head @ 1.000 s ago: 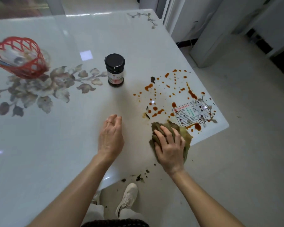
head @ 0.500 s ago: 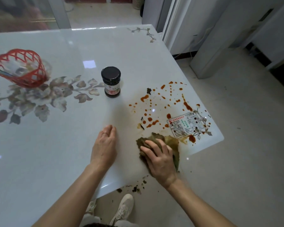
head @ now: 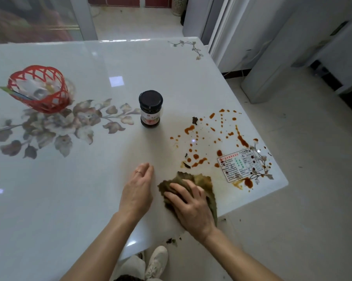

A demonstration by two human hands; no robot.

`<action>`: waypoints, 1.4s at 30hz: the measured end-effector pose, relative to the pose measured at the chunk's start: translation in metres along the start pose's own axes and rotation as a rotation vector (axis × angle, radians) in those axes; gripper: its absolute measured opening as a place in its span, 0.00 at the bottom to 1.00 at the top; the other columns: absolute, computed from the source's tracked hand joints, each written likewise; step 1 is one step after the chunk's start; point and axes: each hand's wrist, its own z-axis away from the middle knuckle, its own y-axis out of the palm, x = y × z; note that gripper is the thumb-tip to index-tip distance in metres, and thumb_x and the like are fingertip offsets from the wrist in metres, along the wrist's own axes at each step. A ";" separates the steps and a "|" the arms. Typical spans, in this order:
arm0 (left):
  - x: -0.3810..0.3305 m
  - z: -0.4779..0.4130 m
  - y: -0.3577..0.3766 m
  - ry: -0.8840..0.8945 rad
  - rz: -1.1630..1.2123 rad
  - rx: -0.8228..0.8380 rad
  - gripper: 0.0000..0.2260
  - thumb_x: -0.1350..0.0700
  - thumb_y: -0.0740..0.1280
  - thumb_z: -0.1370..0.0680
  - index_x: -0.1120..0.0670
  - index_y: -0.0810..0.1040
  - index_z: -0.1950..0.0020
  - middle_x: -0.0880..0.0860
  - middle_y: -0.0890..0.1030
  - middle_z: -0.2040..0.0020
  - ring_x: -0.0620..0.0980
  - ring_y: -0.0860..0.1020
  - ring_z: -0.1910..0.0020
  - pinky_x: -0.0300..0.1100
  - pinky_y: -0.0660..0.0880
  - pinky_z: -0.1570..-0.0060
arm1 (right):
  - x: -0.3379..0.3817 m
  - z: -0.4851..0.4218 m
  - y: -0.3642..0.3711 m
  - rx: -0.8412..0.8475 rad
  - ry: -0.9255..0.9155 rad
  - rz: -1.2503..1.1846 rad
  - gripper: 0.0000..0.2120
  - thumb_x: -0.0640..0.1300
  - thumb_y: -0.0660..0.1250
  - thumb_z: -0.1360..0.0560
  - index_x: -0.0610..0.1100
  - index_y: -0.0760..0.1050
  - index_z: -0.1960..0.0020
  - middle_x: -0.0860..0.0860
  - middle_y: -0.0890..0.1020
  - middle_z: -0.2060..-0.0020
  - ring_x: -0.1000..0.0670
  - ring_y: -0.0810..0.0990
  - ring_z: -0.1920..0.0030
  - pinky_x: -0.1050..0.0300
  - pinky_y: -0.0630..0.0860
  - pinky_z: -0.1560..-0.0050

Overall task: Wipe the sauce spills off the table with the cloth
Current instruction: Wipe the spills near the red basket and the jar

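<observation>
Far to your left on the counter (head: 73,199) stands a red lattice basket (head: 38,89), upright, with pale odds and ends inside that are too blurred to name. It sits at the upper edge of a printed spray of grey and brown leaves that runs across the white, glossy surface.

Moving right, a dark jar (head: 150,108) with a black lid stands upright by itself, well apart from the basket and from the mess.

Below it, your left hand (head: 137,191) lies flat on the counter, palm down, a ring on one finger. Its grip is slack and open, with nothing in it.

Just beside it, your right hand (head: 191,207) presses down on the cloth (head: 202,181), an olive-brown, crumpled rag near the front edge of the counter. The fingers are spread over the top of it, so the grip is a flat, open press and not a closed fist; part of the cloth bunches out ahead of the fingertips.

Beyond the cloth and to its right, the sauce spills (head: 213,134) are scattered as orange-red drops and streaks toward the counter's right corner. Some lie on a printed label (head: 240,165) stuck flat there, and a smeared patch sits at the label's lower edge.

On the floor under the front edge lie a few dark crumbs.
</observation>
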 end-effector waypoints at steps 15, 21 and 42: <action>0.007 -0.010 -0.003 -0.066 0.084 -0.106 0.26 0.72 0.58 0.31 0.61 0.72 0.33 0.57 0.75 0.37 0.58 0.75 0.40 0.47 0.73 0.43 | -0.008 -0.056 0.014 0.033 0.461 0.178 0.22 0.50 0.56 0.21 0.48 0.75 0.30 0.50 0.77 0.33 0.39 0.73 0.34 0.42 0.72 0.41; -0.001 -0.022 -0.005 -0.107 0.085 -0.147 0.24 0.74 0.60 0.32 0.61 0.75 0.37 0.59 0.78 0.42 0.60 0.77 0.47 0.49 0.76 0.51 | -0.023 -0.083 0.024 0.112 0.264 0.179 0.22 0.53 0.57 0.22 0.53 0.74 0.29 0.51 0.76 0.32 0.41 0.73 0.34 0.44 0.70 0.43; -0.002 -0.046 -0.004 -0.114 0.053 -0.209 0.24 0.75 0.60 0.32 0.62 0.75 0.37 0.60 0.75 0.40 0.60 0.74 0.42 0.49 0.76 0.48 | -0.055 -0.147 0.035 0.210 0.565 0.146 0.27 0.57 0.52 0.21 0.51 0.67 0.24 0.51 0.70 0.27 0.40 0.64 0.28 0.37 0.65 0.34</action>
